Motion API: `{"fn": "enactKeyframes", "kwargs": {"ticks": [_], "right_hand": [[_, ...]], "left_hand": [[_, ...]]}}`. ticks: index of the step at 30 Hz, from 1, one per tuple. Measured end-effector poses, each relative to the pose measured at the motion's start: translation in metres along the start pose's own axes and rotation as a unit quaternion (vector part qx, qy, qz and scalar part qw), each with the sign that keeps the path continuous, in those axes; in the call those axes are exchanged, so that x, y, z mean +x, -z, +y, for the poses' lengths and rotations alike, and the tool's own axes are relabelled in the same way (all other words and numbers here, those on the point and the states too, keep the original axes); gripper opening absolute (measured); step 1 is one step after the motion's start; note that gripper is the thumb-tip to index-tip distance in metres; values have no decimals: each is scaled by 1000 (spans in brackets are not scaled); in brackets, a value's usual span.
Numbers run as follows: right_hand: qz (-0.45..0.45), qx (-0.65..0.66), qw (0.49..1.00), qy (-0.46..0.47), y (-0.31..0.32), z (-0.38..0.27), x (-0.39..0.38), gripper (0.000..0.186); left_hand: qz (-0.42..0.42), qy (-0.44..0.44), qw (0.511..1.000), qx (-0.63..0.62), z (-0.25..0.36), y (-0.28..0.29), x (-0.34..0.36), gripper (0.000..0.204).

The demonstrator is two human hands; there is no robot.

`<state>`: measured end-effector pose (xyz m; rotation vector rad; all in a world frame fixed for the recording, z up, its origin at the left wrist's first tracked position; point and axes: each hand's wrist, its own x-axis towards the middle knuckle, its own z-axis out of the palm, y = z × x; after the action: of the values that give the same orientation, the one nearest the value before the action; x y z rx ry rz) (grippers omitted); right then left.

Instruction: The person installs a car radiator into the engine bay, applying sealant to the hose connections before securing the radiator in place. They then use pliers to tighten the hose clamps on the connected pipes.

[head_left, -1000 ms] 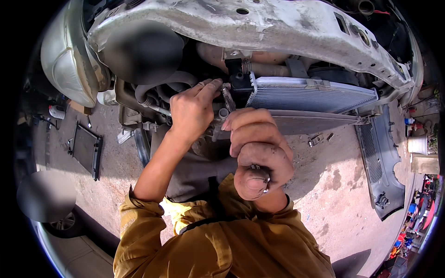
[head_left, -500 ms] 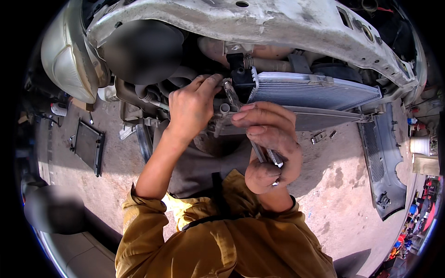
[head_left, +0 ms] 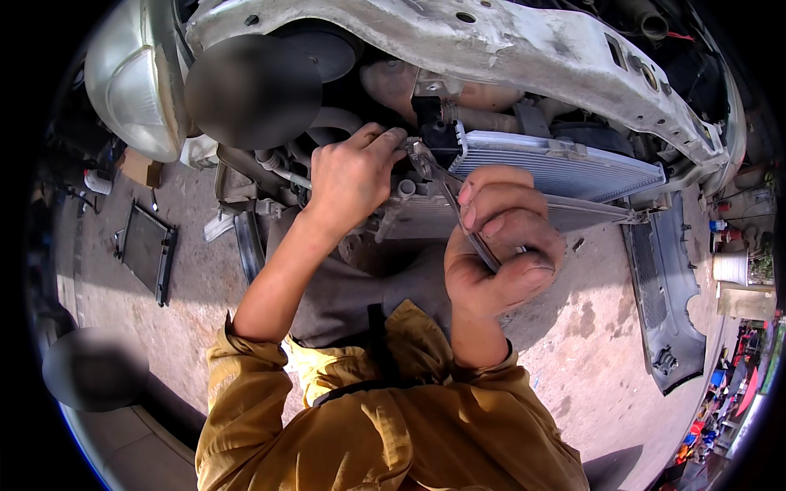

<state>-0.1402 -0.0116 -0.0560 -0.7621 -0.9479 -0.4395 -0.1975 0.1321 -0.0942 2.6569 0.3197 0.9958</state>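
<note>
My right hand [head_left: 508, 237] is wrapped around a pair of metal pliers [head_left: 448, 182], whose jaws point up and left. The jaws are by the dark plastic end [head_left: 434, 135] of the radiator [head_left: 565, 168]. Close beside the jaws, my left hand [head_left: 350, 176] has its thumb and fingers bent together. What those fingertips pinch, if anything, is hidden. Below the jaws a grey pipe stub [head_left: 403, 193] sticks up. A thinner dark-grey cooler panel [head_left: 524, 209] runs just in front of the radiator.
Above spans a worn white body crossmember [head_left: 524, 53], with a headlamp [head_left: 135, 98] at far left. On the ground at left lies a black-framed panel [head_left: 146, 252]; a grey bumper cover [head_left: 671, 303] lies at right. A white bucket [head_left: 731, 268] stands beyond.
My right hand has moved right and turned, so the handles now slant down to the right. The left hand stays near the radiator's end. The whole view has shifted slightly.
</note>
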Motion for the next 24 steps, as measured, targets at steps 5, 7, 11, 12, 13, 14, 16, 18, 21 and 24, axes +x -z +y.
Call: {"fn": "enactKeyframes", "kwargs": {"ticks": [5,7,11,12,13,14,16,18,21,24], "right_hand": [[-71,-60,995,-20,1,-8,-1,55],[-86,-63,994,-15,1,-10,-3,57],[-95,-70,993,-7,0,-12,-3,58],[-88,-65,994,-9,1,-11,-4,58],[-77,-57,995,-12,1,-11,-5,58],[-67,-49,996,-15,1,-11,-5,58],[-38,-25,999,-25,-1,-13,-4,57],[-77,-38,996,-10,3,-11,-3,58],[-100,-42,994,1,6,-9,-2,59],[-102,-35,994,6,6,-9,-2,60]], "left_hand": [[1,9,1000,-21,-2,-2,-1,20],[-13,10,1000,-20,-2,-3,-2,21],[-35,-7,999,-29,-5,3,1,22],[-36,-8,999,-26,-4,5,2,22],[-37,-9,999,-24,-3,6,3,22],[-34,-10,999,-26,-3,5,3,22],[-28,-13,999,-29,-2,5,5,22],[-28,-7,999,-25,-1,5,5,22],[-30,-4,999,-20,0,5,6,23],[-33,-3,999,-17,0,5,6,24]]}}
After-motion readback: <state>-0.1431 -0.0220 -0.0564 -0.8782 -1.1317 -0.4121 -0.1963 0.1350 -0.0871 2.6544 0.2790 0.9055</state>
